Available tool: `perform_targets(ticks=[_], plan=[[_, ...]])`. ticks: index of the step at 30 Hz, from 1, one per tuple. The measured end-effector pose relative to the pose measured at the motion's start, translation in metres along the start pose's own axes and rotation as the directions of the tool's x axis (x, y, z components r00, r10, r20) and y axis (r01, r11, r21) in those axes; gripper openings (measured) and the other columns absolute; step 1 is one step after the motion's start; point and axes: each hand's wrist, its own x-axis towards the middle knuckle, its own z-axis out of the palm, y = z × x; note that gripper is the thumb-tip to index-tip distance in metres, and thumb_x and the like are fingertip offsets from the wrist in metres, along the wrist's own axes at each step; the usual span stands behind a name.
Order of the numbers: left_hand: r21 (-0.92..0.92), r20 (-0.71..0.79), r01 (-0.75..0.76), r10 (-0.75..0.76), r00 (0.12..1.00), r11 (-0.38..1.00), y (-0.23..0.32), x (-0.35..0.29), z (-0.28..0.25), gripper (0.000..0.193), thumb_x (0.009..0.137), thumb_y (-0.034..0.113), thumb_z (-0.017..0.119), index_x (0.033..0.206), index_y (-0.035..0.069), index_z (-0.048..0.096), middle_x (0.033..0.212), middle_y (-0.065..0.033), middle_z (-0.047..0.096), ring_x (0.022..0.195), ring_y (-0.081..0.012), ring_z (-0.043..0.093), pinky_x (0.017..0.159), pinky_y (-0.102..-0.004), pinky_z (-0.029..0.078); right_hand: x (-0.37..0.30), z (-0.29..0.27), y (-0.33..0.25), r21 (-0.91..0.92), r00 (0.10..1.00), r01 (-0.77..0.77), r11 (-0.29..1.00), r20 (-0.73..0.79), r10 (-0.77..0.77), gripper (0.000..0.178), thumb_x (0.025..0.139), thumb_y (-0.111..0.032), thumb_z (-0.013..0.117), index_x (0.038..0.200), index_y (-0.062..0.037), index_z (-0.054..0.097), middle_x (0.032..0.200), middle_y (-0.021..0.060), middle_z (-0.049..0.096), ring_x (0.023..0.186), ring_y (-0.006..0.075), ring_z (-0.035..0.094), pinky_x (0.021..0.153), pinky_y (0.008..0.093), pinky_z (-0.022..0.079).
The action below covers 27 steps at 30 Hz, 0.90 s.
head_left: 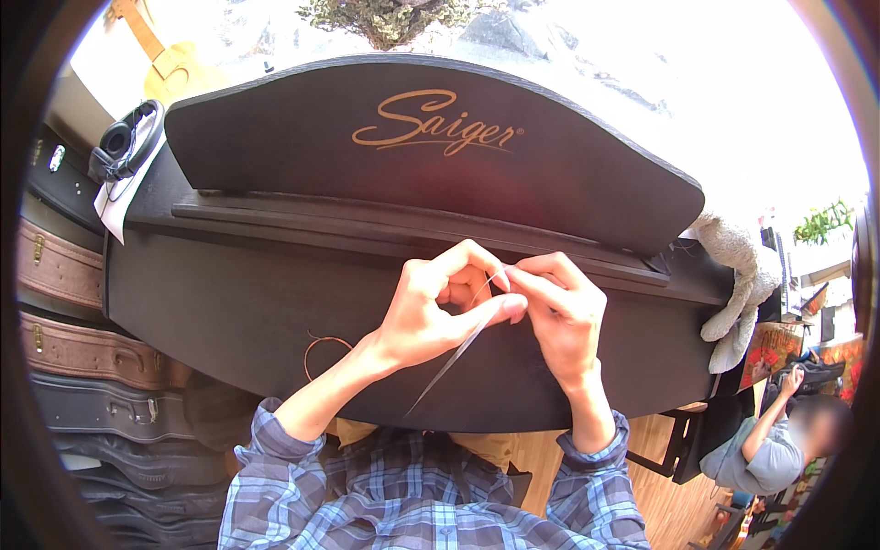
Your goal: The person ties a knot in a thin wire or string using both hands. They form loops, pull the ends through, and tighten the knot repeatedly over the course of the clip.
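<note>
Both hands meet above the dark lid of a keyboard instrument (238, 293). My left hand (431, 307) is closed, with its thumb and index finger near the right fingertips. A thin pale string (447, 368) passes between the fingertips, and a blurred grey length of it slants down below the left thumb. My right hand (564, 316) pinches the string from the other side, its fingers curled. Just past my left forearm, a copper-coloured loop of string (309, 356) shows against the lid; whether it joins the pale one I cannot tell.
A black music rest (275, 137) with gold lettering rises behind my hands. Headphones (124, 142) lie at the far left, a grey plush toy (733, 266) at the right. Instrument cases (78, 348) are stacked on the left. A person (770, 445) sits at the lower right.
</note>
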Motion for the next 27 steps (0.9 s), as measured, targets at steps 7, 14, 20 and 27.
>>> perform_targets(ticks=[7,14,20,27], plan=[[-0.08,-0.112,0.126,-0.135,0.984,0.989,0.009,0.0,0.002,0.01,0.097,0.007,0.065,0.094,-0.001,0.06,0.077,-0.0078,0.072,0.071,-0.0098,0.069,0.061,-0.0217,0.052,0.001,0.008,-0.003,0.049,0.999,-0.001,0.999,-0.047,0.003,0.034,0.086,0.01,0.065,0.115,-0.0054,0.073,0.098,0.0078,0.062,0.078,0.0185,0.073,0.057,0.0261,0.059],[0.015,-0.126,0.069,-0.066,0.99,0.998,0.01,0.001,-0.001,0.008,0.095,0.005,0.066,0.094,0.0,0.061,0.077,-0.0079,0.073,0.071,-0.0091,0.07,0.06,-0.0197,0.052,0.004,0.005,-0.008,0.031,0.998,-0.001,1.0,-0.06,0.003,0.033,0.086,0.008,0.069,0.116,-0.0051,0.072,0.101,0.0071,0.062,0.077,0.0192,0.074,0.065,0.0276,0.061],[0.009,-0.199,0.115,-0.111,0.974,0.993,0.005,0.003,-0.004,0.009,0.094,0.005,0.068,0.092,0.0,0.061,0.075,-0.0062,0.072,0.064,-0.0025,0.063,0.054,-0.0166,0.045,0.005,0.014,-0.006,-0.166,0.989,0.088,0.982,-0.107,-0.107,0.038,0.082,0.005,0.074,0.118,-0.0076,0.072,0.103,0.0072,0.062,0.078,0.0185,0.072,0.066,0.0284,0.061],[0.039,-0.2,0.11,-0.1,0.975,0.993,0.003,0.002,-0.003,0.011,0.093,0.007,0.07,0.091,0.0,0.062,0.071,-0.0046,0.07,0.06,-0.0014,0.062,0.052,-0.0161,0.043,0.002,0.014,-0.004,-0.208,0.984,0.05,0.977,-0.156,-0.084,0.038,0.076,-0.001,0.082,0.112,-0.0122,0.076,0.097,0.0044,0.066,0.073,0.015,0.068,0.062,0.026,0.058]])
